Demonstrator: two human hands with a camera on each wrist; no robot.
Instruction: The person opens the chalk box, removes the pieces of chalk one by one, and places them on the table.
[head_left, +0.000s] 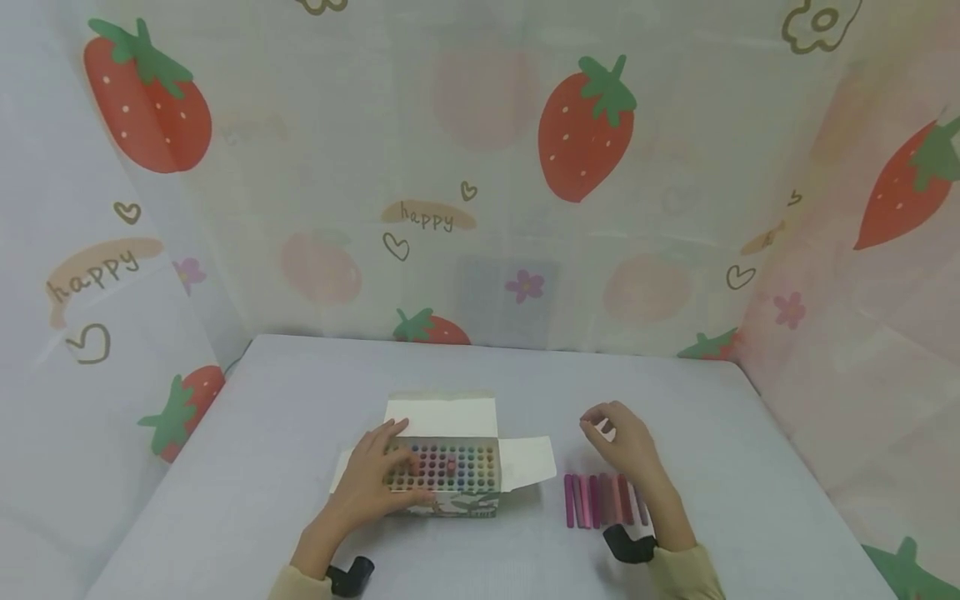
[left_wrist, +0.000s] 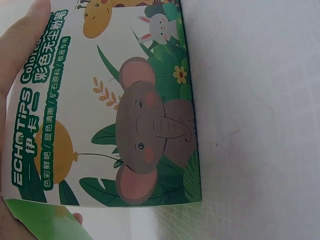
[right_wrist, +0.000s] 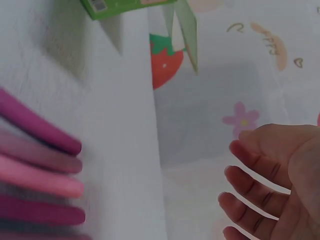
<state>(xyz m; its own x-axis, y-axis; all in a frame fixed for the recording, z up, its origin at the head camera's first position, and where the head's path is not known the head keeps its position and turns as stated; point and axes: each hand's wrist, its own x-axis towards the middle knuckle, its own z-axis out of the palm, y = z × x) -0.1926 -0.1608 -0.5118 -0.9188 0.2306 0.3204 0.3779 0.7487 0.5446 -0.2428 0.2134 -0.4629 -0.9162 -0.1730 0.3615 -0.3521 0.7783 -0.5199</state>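
Observation:
A printed chalk box (head_left: 461,503) stands with its lid raised, full of upright coloured chalk sticks (head_left: 480,462) whose round ends show. One reddish stick (head_left: 452,467) pokes up above the others. At the box's left end my left hand (head_left: 371,479) holds it, thumb along the front and fingers reaching over the top. An elephant and lettering cover the box front (left_wrist: 145,125) in the left wrist view. My right hand (head_left: 622,437) hovers behind a row of loose chalk sticks (head_left: 595,502), with loosely bent fingers (right_wrist: 245,182) and nothing in them.
The white back lid (head_left: 442,417) stands up, and a white side flap (head_left: 527,463) spreads right towards the loose chalk. A white cloth covers the table (head_left: 300,392). Strawberry-printed curtains (head_left: 480,167) enclose its back and sides. Black wrist mounts (head_left: 628,546) sit low by both forearms.

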